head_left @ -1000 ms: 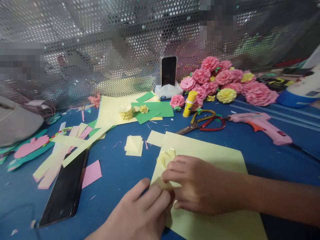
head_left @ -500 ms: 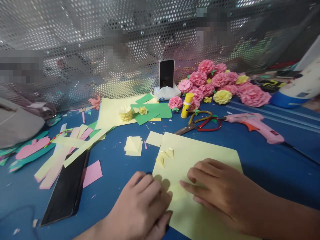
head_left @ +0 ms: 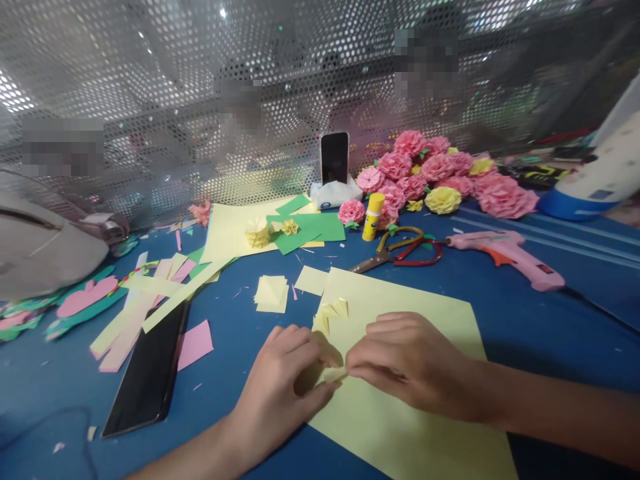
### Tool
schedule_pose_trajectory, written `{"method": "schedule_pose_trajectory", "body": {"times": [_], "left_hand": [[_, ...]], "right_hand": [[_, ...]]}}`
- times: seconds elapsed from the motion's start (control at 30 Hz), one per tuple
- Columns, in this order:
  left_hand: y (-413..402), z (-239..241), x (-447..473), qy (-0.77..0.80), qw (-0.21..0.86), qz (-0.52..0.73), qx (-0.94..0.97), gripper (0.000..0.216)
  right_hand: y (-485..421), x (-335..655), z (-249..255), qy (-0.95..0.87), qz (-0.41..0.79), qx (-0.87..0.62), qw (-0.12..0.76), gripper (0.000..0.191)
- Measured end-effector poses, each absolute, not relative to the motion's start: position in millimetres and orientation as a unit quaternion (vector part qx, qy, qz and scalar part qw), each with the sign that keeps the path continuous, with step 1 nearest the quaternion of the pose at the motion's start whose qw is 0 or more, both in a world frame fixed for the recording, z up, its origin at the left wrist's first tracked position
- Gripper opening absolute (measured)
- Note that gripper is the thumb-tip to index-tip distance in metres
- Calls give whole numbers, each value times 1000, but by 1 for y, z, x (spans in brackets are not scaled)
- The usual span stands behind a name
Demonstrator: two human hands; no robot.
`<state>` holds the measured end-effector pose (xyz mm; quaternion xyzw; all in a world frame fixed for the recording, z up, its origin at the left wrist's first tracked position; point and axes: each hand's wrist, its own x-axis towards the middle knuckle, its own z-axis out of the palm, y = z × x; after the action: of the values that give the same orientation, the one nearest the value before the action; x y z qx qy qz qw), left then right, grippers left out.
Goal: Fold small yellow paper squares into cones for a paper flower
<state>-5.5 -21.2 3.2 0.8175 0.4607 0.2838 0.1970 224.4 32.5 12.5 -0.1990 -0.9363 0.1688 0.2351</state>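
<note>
Between my two hands is a small folded piece of pale yellow paper [head_left: 334, 375], held above a large yellow sheet [head_left: 400, 427]. My left hand [head_left: 290, 370] pinches its left side between thumb and fingers. The fingertips of my right hand [head_left: 405, 367] close on its right end. Several small folded yellow pieces [head_left: 334, 311] lie on the sheet just beyond my hands. A stack of yellow paper squares [head_left: 271, 294] sits on the blue table to the left, and a loose pale square [head_left: 313, 280] touches the sheet's far corner.
Scissors [head_left: 395, 252], a glue stick [head_left: 373, 217] and a pink glue gun [head_left: 505, 257] lie beyond the sheet. Pink paper flowers [head_left: 435, 170] are heaped behind them. At left, paper strips [head_left: 130, 320] overlap a black phone [head_left: 145, 373]. Another phone [head_left: 334, 157] stands against perforated metal.
My hands have come together, and the small folded paper now shows between them. My right hand has moved left and its fingers have closed. The view has shifted slightly.
</note>
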Motion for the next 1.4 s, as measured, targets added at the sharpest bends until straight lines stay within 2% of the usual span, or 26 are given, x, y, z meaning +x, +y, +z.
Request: {"method": "schedule_pose_trajectory", "body": {"times": [0.07,0.17,0.3,0.4,0.47,0.57,0.67,0.83,0.97,1.03,1.1,1.13,1.23,1.33,1.4], "left_hand": [[-20,3,-9,450,174,308,820,10],[-21,3,-13,422,131,339,830,11],[-29,9,-12,333,-40,356,872,20],[-35,16,-6,288,-107,346,886,21],[-37,19,-3,288,-84,356,885,18],[-35,21,-3,312,43,382,869,25],[-30,19,-6,402,158,377,819,23],[-23,11,-6,514,265,274,769,28],[-23,7,-7,522,268,262,766,24],[-23,6,-9,507,265,258,778,20],[-23,6,-13,479,262,257,797,15],[-22,6,-14,460,263,260,807,13],[-20,7,-20,384,272,269,840,20],[-18,8,-26,326,257,258,873,24],[-18,7,-29,298,236,256,889,24]], "right_hand": [[33,225,12,-914,233,-226,242,19],[33,224,13,-883,311,-248,251,20],[31,218,18,-848,386,-269,245,24],[29,215,20,-829,419,-296,224,15],[28,214,21,-823,425,-315,208,8],[28,213,23,-840,407,-310,180,4],[27,211,21,-881,356,-276,144,10],[26,210,18,-902,310,-277,119,26],[28,211,18,-893,316,-304,106,40],[31,213,16,-901,303,-288,115,30],[33,215,14,-927,267,-222,141,8],[35,217,12,-942,239,-179,156,6],[39,221,10,-968,133,-56,204,26],[43,223,11,-971,61,14,232,29],[45,223,13,-969,55,27,238,29]]}}
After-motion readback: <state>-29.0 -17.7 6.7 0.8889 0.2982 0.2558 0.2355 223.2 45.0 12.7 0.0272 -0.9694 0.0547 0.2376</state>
